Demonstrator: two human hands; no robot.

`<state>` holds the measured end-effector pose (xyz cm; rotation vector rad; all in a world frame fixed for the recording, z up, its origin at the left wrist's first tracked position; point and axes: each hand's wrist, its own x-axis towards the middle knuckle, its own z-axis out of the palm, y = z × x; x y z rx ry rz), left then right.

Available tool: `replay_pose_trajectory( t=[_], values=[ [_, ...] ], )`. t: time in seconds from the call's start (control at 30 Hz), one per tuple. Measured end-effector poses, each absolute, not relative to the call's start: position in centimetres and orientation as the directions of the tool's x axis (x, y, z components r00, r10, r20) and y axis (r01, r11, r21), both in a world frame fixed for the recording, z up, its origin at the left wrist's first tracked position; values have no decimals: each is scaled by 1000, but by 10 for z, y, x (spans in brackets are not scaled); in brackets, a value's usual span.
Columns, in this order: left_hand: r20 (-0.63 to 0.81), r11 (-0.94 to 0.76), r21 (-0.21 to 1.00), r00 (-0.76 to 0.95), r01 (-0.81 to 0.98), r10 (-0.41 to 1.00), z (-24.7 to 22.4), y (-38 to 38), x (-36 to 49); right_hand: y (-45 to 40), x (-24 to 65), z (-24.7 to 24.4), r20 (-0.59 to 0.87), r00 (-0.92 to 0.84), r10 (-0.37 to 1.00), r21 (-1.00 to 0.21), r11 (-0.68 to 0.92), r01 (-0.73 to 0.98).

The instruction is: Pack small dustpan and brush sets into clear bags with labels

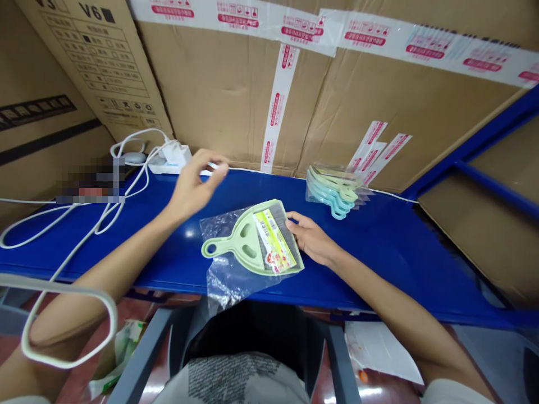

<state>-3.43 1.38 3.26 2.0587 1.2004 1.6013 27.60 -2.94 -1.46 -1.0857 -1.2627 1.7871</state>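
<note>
A light green dustpan with a small brush [244, 241] lies near the front edge of the blue table, its handle to the left. Across it is a yellow and floral label [274, 241], and clear plastic wrap [231, 280] spreads under and around its handle. My right hand [309, 237] grips the dustpan's right edge between thumb and fingers. Above and left of the dustpan, my left hand [197, 182] is raised, fingers curved and apart, holding nothing. At the back right sits a stack of wrapped green and blue dustpans [334, 188].
Large cardboard boxes [236, 90] stand along the back. A white power strip [170, 160] and looping white cables [115, 207] occupy the left side. A blue metal frame [475, 140] rises at right. One white cable loop hangs over my left forearm.
</note>
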Motion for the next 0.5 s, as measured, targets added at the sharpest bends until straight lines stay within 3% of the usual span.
replay_pose_trajectory(
  t=[0.03, 0.1, 0.2, 0.27, 0.37, 0.5],
  values=[
    [599, -534, 761, -81, 367, 797, 31, 21, -41, -27, 277, -14, -221, -389, 894, -960, -270, -75],
    [349, -328, 933, -153, 146, 924, 26, 33, -48, -22, 279, -12, -173, -319, 932, -972, -213, -95],
    [3, 0, 991, 25, -131, 1000, 18, 36, -44, -16, 281, -9, -93, -201, 975, -984, -121, -132],
    [-127, 169, 958, 187, -230, 974, 15, 31, -35, -13, 282, -9, -47, -143, 989, -984, -71, -162],
    [-176, 297, 898, 354, -325, 919, 10, 21, -20, -8, 283, -11, -6, -85, 996, -978, -23, -207],
    [-84, 230, 877, 338, -422, 938, 7, 14, -11, -5, 286, -13, 9, -48, 999, -976, -1, -217]
  ],
)
